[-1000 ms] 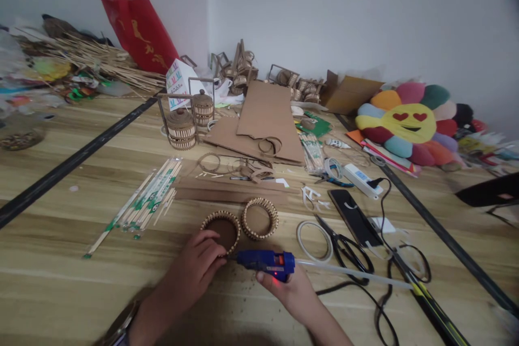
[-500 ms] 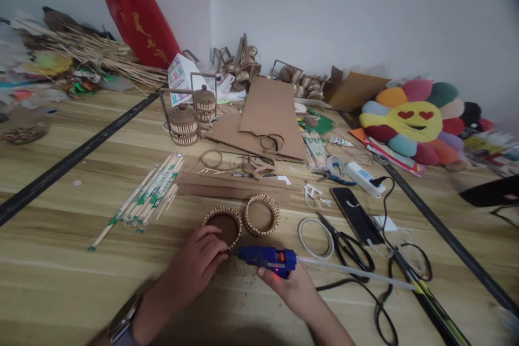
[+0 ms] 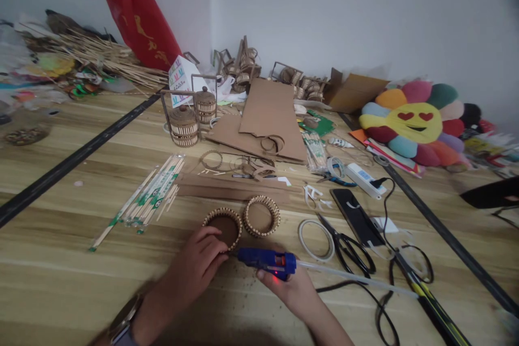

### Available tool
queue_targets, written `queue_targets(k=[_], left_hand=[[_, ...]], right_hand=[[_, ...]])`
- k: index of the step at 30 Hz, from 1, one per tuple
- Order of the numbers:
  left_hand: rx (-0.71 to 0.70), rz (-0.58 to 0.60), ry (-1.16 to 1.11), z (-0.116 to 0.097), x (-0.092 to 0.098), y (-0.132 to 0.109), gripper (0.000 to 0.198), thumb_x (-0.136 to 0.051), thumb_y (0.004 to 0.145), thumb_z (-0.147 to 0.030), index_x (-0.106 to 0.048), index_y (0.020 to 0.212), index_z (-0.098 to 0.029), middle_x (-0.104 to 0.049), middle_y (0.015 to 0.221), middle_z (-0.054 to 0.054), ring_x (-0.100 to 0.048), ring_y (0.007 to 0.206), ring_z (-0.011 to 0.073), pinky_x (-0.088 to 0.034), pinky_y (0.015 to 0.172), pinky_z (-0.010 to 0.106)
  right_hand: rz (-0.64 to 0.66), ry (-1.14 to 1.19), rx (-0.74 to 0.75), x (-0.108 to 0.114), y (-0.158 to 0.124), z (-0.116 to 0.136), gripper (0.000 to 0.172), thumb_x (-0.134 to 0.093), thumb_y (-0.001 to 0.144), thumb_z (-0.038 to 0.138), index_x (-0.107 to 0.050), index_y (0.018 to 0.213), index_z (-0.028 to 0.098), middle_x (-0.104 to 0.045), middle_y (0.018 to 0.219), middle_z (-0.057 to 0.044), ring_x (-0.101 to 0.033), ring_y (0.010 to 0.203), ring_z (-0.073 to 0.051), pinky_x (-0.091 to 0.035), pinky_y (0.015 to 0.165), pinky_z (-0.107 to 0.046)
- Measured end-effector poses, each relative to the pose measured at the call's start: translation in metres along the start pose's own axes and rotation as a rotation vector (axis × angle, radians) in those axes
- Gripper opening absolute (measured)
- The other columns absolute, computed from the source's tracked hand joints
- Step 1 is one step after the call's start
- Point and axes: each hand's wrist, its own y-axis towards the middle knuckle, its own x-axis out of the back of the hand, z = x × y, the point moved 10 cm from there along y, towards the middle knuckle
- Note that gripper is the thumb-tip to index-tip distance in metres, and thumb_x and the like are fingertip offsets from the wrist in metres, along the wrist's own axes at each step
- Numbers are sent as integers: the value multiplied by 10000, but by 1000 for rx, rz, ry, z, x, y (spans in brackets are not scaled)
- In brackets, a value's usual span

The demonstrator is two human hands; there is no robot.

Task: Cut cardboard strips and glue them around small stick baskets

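Note:
My left hand (image 3: 203,259) is closed on the near rim of a round ring of short wooden sticks (image 3: 240,223) with a brown base inside. In my right hand (image 3: 290,289) is a blue hot glue gun (image 3: 265,260), its red light lit and its nozzle pointing left at the ring's near edge. A long clear glue stick (image 3: 348,274) sticks out of the gun's back. Just right of the held ring, a second stick ring (image 3: 261,216) rests on the table. My left fingers hide part of the held ring's front side.
To the right lie a tape roll (image 3: 316,240), black scissors (image 3: 348,248), a phone (image 3: 357,216) and a power strip (image 3: 367,179) with a black cord. Bundled sticks (image 3: 154,194) lie left. Behind are cardboard sheets (image 3: 270,108), small lidded baskets (image 3: 183,127) and a flower cushion (image 3: 417,124).
Both hands, the ring and the glue gun stay almost in place. The whole view has shifted down very slightly.

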Motion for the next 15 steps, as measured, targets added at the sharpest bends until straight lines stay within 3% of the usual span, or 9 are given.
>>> queue_targets(k=[15], left_hand=[[2,-11,10,0,0,-1,171,-456,1043,-171,-603,983,-234,-705,883,14,-613,1031,228,-529,896,338]], right_hand=[[-63,-9,4,5,-2,-1,303,-691,756,501,-632,845,217,-733,806,-72,-697,723,-233,-577,665,-323]])
